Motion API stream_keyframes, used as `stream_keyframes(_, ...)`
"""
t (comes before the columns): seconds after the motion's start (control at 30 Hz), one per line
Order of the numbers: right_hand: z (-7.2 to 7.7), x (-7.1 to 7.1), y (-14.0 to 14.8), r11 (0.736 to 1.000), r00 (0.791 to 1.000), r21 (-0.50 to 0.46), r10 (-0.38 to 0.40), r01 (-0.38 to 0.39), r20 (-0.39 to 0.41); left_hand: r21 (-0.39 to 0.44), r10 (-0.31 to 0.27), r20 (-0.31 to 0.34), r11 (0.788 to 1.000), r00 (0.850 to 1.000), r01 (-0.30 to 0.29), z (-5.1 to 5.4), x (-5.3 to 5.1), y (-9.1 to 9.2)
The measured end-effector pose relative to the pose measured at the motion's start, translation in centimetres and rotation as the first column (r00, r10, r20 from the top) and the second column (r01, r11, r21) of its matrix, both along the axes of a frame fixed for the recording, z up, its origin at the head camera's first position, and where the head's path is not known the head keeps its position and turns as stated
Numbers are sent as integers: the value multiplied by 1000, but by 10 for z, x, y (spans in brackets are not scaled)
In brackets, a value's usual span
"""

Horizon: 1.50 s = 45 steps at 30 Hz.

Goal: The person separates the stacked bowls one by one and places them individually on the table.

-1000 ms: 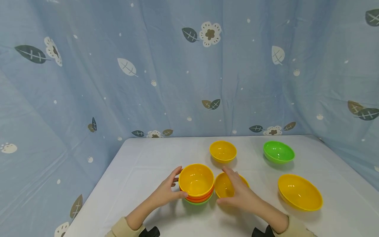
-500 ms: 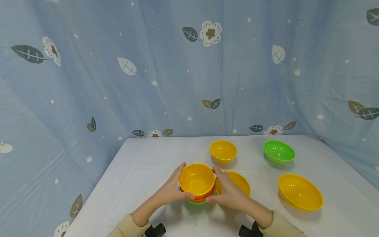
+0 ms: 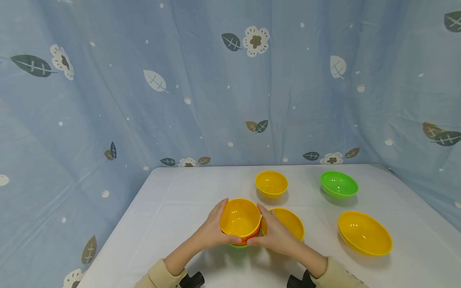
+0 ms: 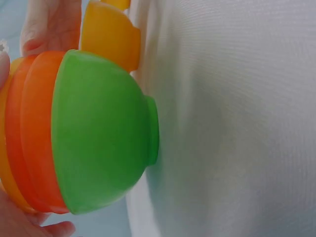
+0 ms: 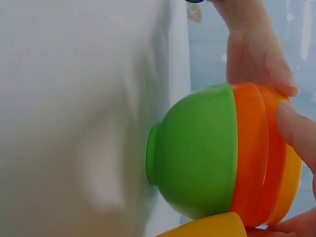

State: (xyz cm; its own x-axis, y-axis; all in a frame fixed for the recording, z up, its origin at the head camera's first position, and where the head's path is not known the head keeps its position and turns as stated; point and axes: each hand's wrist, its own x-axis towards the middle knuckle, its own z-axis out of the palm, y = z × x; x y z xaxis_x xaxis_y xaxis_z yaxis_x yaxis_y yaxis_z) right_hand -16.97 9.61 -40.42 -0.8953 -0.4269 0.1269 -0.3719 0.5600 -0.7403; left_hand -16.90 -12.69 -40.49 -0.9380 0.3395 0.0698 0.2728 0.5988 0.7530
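Note:
A stack of nested bowls stands on the white table, its top a yellow bowl [image 3: 240,218]. Below that come orange bowls [image 4: 42,128], and a green bowl [image 5: 202,153] forms the base, its foot on or very near the tablecloth. From the left, my left hand [image 3: 214,229] grips the stack's upper part, thumb at the near side and fingers behind. My right hand [image 3: 275,236] holds the opposite side, its thumb [image 5: 296,128] against the orange and yellow rims. Right beside the stack sits another yellow bowl [image 3: 289,224], partly covered by my right hand.
Further back stands a yellow bowl [image 3: 271,185], with a bright green bowl [image 3: 339,185] to its right. A wider yellow bowl [image 3: 365,234] is at the right of the table [image 3: 180,196]. A patterned blue curtain [image 3: 201,100] hangs behind and along the sides.
My right hand has moved left from above the neighbouring yellow bowl to the stack. My left hand has closed in around its side. The stack has barely shifted.

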Motion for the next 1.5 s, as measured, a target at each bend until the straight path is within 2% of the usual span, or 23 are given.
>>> stream_keyframes(0.23,3,1,-2,1000,1000,4,-14,14,8,-29,30,-93,999,995,-33,-3,0,2)
stream_keyframes(0.5,1,-1,-3,1000,1000,-4,-11,11,5,-33,78,-146,996,986,-83,-4,1,6)
stream_keyframes(0.73,2,0,-2,1000,1000,-12,-5,6,14,-5,85,-209,996,974,-88,-2,3,7)
stream_keyframes(0.97,-2,-2,-2,998,999,-47,30,-32,-30,31,110,-218,994,970,-106,9,4,5)
stream_keyframes(1.23,-5,-5,-3,996,995,-65,60,-65,-75,62,158,-175,987,972,-149,26,0,1)
stream_keyframes(1.37,-3,-5,-5,997,995,-46,62,-65,-78,78,176,-157,983,972,-165,34,-4,-3)
stream_keyframes(1.5,-1,-4,-7,998,996,-23,56,-58,-66,77,214,-177,976,961,-203,42,-13,-8)
